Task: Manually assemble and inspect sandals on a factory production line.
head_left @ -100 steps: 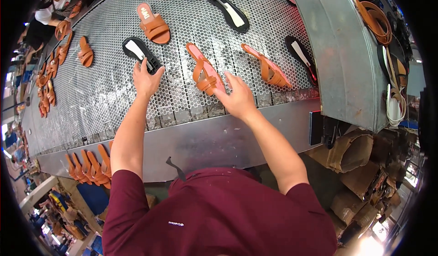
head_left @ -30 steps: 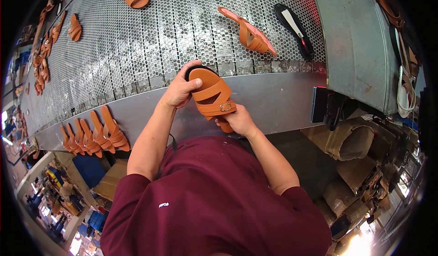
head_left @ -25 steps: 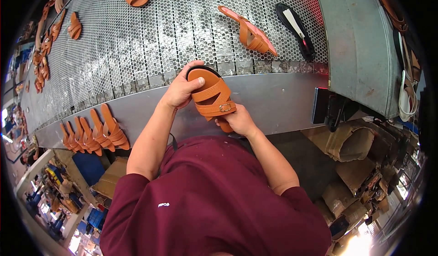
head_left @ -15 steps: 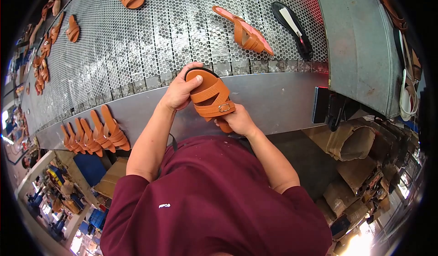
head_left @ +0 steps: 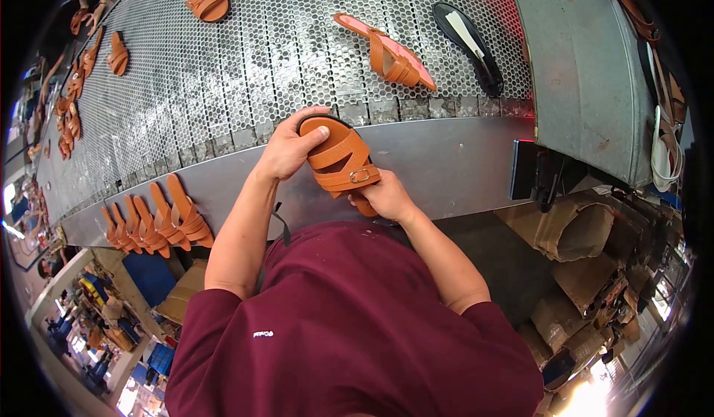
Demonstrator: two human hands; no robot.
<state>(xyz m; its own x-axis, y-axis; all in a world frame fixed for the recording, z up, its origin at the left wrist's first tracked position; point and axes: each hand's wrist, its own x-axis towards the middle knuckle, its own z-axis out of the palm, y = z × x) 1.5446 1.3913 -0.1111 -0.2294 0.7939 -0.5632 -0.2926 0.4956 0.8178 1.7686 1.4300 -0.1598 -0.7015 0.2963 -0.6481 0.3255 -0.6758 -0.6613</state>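
Note:
Between my hands is a tan sandal (head_left: 338, 153) with crossed straps, a small metal buckle and a dark sole edge. My left hand (head_left: 294, 145) grips its far end, thumb on the insole and fingers underneath. My right hand (head_left: 388, 196) is wrapped around the nearer part beside the buckled strap; its fingertips are partly hidden under the sandal. Beyond it on the mesh conveyor (head_left: 297, 52) lie a tan sandal upper with a pink underside (head_left: 398, 61) and a black sole (head_left: 467, 45) with a pale strip along its middle.
Several tan sandals (head_left: 167, 220) stand in a row on the metal ledge (head_left: 446, 164) at left. Another tan sandal (head_left: 207, 0) rides farther up the conveyor. A grey machine housing (head_left: 576, 67) borders the right side, with cardboard boxes (head_left: 573, 231) below. Other people's hands (head_left: 97, 15) show far left.
The black sole and the pink-sided upper have shifted slightly left and down in view. Both hands keep hold of the sandal, almost unmoved.

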